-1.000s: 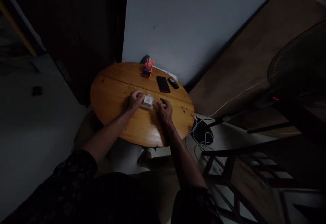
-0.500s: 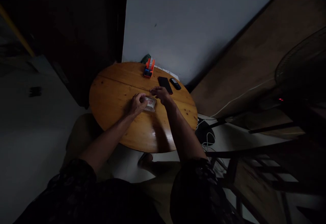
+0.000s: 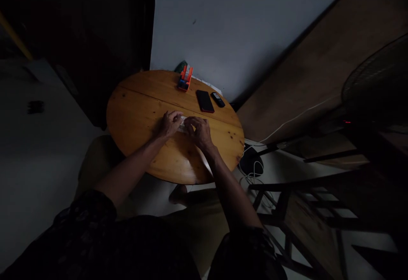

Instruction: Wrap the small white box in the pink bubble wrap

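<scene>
A small packet in clear, shiny wrapping (image 3: 182,128) lies on the round wooden table (image 3: 134,123), mostly covered by my hands. My left hand (image 3: 170,123) grips its left end with bent fingers. Over its right end, my right hand (image 3: 200,131) curls its fingers down, thumb and fingertips drawn together at the wrapping. What exactly is pinched there is too dark and small to make out.
An orange tape dispenser (image 3: 185,78) stands at the table's back edge. To its right lie a black phone (image 3: 205,101) and a dark keypad handset (image 3: 218,99). A pale wall (image 3: 223,25) rises behind. A wooden chair (image 3: 312,220) and loose white cables (image 3: 255,176) are at the right.
My right hand has come down from above the packet onto its right end. My left hand stays at the left end. The view has shifted slightly.
</scene>
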A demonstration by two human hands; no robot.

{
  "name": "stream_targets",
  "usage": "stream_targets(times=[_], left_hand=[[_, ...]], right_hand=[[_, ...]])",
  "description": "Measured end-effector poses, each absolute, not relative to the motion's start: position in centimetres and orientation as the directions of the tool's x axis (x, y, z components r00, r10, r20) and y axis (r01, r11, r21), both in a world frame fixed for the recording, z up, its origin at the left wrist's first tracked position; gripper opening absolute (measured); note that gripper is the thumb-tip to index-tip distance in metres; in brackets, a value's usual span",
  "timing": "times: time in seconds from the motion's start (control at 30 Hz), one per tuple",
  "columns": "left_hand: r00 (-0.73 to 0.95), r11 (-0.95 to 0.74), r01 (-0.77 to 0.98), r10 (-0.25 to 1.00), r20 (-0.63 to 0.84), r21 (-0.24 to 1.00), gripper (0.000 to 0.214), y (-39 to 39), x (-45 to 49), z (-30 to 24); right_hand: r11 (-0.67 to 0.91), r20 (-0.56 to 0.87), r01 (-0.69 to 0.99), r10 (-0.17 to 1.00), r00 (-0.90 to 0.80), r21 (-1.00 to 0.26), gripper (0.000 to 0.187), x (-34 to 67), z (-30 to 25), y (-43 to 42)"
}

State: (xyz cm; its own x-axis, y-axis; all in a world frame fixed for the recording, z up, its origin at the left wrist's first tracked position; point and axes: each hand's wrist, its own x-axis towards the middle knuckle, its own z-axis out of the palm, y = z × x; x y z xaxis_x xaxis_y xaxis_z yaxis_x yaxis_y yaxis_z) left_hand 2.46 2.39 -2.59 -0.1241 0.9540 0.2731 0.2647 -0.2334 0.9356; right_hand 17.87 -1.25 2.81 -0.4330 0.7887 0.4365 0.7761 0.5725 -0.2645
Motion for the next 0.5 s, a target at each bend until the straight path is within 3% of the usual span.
stream_targets(times=[0.17, 0.5], left_hand=[[-0.142, -0.254, 0.257, 0.945, 0.296, 0.933, 0.034, 2.5, 2.6, -2.7], [-0.100, -0.354, 0.426, 0.897, 0.432, 0.833, 0.026, 2.6, 2.8, -3.4]], right_hand=[[0.586, 0.446, 0.794, 0.761, -0.471, -0.161, 0.024, 17.7, 2.2, -1.5], [0.563, 0.542, 0.821, 0.722, -0.430, -0.098, 0.027, 17.5, 0.1, -1.7]])
